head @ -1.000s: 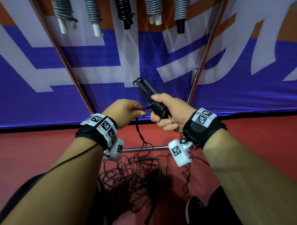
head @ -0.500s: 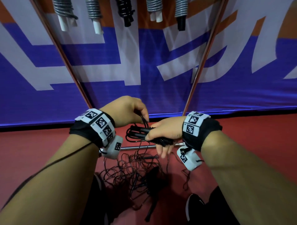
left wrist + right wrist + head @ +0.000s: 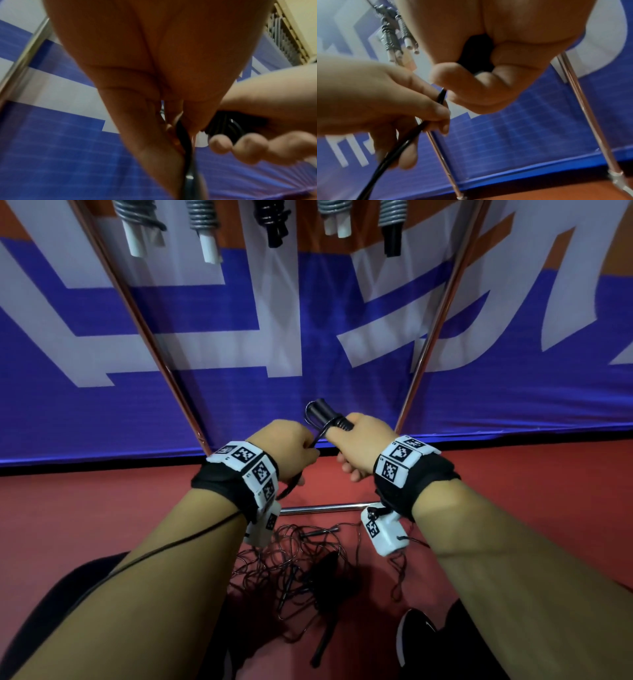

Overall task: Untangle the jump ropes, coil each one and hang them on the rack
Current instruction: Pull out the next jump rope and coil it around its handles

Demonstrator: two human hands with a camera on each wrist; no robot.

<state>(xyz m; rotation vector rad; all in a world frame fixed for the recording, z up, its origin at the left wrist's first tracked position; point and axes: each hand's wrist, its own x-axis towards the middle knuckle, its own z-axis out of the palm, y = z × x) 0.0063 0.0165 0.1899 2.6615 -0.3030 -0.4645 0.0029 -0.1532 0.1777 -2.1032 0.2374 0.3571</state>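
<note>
My right hand (image 3: 356,445) grips the black jump-rope handles (image 3: 323,416), which have black cord coiled round them and stick up and to the left out of my fist. My left hand (image 3: 294,450) pinches the black cord (image 3: 406,142) that runs from the handles down through its fingers. In the left wrist view the cord (image 3: 186,146) passes between thumb and fingers. A tangle of thin black ropes (image 3: 294,570) lies on the red floor below both wrists. Several coiled ropes (image 3: 274,220) with white or black handles hang from the rack above.
Two slanted metal rack poles (image 3: 435,337) and a low crossbar (image 3: 325,507) stand before a blue and white banner (image 3: 239,320). My black shoe (image 3: 416,642) is at the lower right, beside the tangle on the floor.
Both hands dropped low half a second ago with the handles turned sideways, and have come back up. The handles point up and left again, and the left hand keeps hold of the cord.
</note>
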